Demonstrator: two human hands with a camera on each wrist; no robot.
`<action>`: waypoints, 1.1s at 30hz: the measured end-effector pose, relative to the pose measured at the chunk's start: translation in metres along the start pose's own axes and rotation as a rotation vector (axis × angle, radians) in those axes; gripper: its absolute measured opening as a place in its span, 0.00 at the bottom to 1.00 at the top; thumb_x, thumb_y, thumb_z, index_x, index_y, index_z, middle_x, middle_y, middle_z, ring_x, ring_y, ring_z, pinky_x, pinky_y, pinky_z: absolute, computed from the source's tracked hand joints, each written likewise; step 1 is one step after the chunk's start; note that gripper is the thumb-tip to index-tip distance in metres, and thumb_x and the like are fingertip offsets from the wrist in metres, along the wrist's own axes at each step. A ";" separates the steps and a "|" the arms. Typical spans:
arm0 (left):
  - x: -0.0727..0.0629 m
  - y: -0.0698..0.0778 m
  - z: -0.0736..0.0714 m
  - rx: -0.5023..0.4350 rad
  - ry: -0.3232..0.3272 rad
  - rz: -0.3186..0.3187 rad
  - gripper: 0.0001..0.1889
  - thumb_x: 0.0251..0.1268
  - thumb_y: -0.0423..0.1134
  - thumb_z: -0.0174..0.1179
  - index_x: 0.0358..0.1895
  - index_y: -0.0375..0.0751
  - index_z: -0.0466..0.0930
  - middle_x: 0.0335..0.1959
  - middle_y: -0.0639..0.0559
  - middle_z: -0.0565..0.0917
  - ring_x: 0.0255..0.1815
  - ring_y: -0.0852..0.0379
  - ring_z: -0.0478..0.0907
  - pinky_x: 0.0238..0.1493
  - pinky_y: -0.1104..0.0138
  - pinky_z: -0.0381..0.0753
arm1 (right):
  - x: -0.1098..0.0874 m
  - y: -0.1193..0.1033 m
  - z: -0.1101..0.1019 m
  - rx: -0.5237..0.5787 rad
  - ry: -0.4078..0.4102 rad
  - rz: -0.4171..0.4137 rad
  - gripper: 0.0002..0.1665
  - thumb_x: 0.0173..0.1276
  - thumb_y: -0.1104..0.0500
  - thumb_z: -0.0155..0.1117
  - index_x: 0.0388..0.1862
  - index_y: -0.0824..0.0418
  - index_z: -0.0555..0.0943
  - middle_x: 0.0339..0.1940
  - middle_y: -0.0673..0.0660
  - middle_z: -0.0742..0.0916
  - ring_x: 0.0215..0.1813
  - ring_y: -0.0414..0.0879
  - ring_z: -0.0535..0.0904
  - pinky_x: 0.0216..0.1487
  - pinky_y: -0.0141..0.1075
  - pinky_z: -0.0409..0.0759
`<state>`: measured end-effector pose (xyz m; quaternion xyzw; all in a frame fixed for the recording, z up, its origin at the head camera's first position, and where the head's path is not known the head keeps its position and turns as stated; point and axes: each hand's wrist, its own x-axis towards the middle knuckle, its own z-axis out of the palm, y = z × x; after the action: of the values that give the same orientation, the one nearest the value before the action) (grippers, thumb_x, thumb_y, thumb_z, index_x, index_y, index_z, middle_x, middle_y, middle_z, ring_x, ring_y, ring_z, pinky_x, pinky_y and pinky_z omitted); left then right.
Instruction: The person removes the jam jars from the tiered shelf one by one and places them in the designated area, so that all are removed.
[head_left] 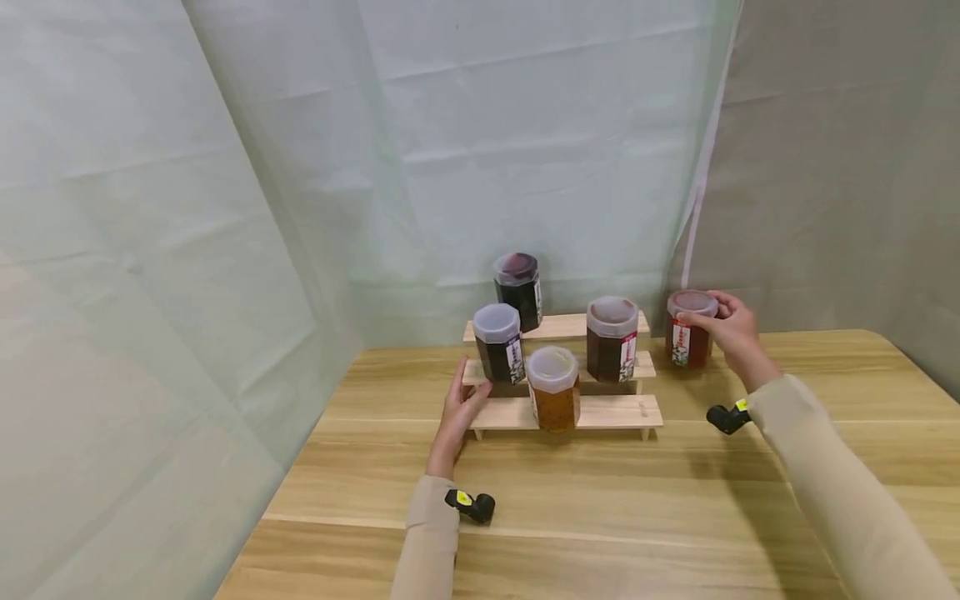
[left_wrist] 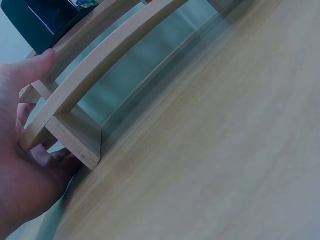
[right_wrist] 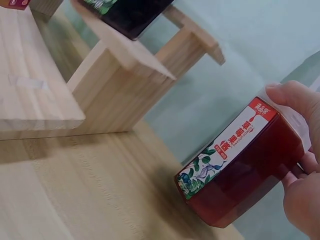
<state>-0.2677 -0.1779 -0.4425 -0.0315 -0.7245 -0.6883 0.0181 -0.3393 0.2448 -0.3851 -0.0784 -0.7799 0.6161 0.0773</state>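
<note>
My hands were well apart. My right hand [head_left: 738, 335] gripped the red jar [head_left: 698, 347] by its upper part, near the back edge of the worktop [head_left: 600, 517], off the right end of the wooden stand [head_left: 619, 411]; I couldn't tell whether its base touched down. My left hand [head_left: 456, 412] was clamped round the stand's left end. The amber jar [head_left: 557, 408] stood on the front step, upright between the stand's left and right edges.

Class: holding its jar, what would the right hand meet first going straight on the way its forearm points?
Probably the pale curtain behind the table: the right hand, with the red jar, points forward and leftward. Depth is unclear; the rack might come first.
</note>
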 end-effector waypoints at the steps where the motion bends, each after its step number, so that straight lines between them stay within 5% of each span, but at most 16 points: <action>1: 0.001 -0.001 0.000 0.002 -0.001 -0.001 0.42 0.70 0.37 0.57 0.80 0.43 0.41 0.78 0.33 0.53 0.75 0.34 0.58 0.72 0.46 0.65 | 0.000 0.003 0.001 0.008 0.003 0.001 0.45 0.62 0.50 0.71 0.73 0.61 0.60 0.63 0.49 0.78 0.53 0.28 0.71 0.46 0.14 0.71; 4: 0.006 -0.010 -0.001 -0.012 0.003 -0.001 0.42 0.70 0.36 0.57 0.80 0.44 0.41 0.77 0.32 0.54 0.75 0.33 0.57 0.72 0.45 0.64 | 0.000 0.009 0.002 0.028 0.012 0.012 0.43 0.62 0.52 0.71 0.71 0.59 0.61 0.63 0.47 0.77 0.53 0.28 0.71 0.49 0.15 0.71; 8: 0.015 -0.026 -0.002 -0.004 0.021 0.024 0.41 0.70 0.38 0.57 0.80 0.48 0.42 0.76 0.33 0.58 0.75 0.34 0.60 0.72 0.47 0.65 | -0.002 0.017 0.002 0.010 0.012 0.022 0.44 0.63 0.51 0.70 0.72 0.58 0.60 0.74 0.58 0.71 0.58 0.30 0.71 0.57 0.19 0.72; 15: 0.000 -0.003 0.002 -0.004 0.004 0.006 0.42 0.70 0.36 0.57 0.79 0.42 0.41 0.76 0.32 0.56 0.75 0.34 0.57 0.72 0.45 0.65 | -0.003 0.030 0.000 -0.060 -0.006 -0.019 0.45 0.63 0.48 0.70 0.72 0.58 0.58 0.76 0.65 0.67 0.63 0.37 0.71 0.62 0.23 0.71; 25: 0.002 -0.003 0.002 -0.019 0.002 0.021 0.42 0.70 0.35 0.56 0.79 0.43 0.41 0.76 0.32 0.57 0.75 0.35 0.58 0.72 0.46 0.64 | 0.002 0.033 0.001 -0.011 -0.008 -0.053 0.42 0.63 0.51 0.70 0.70 0.54 0.59 0.65 0.50 0.74 0.58 0.32 0.69 0.52 0.15 0.71; 33: 0.003 -0.004 0.001 -0.012 0.011 0.020 0.42 0.70 0.34 0.57 0.79 0.44 0.42 0.76 0.33 0.59 0.75 0.36 0.60 0.71 0.47 0.66 | 0.000 0.026 0.003 -0.066 -0.011 -0.039 0.49 0.65 0.50 0.68 0.74 0.67 0.53 0.69 0.62 0.69 0.57 0.36 0.68 0.53 0.18 0.70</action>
<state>-0.2713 -0.1765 -0.4465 -0.0352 -0.7199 -0.6926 0.0286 -0.3395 0.2479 -0.4109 -0.0621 -0.8016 0.5888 0.0825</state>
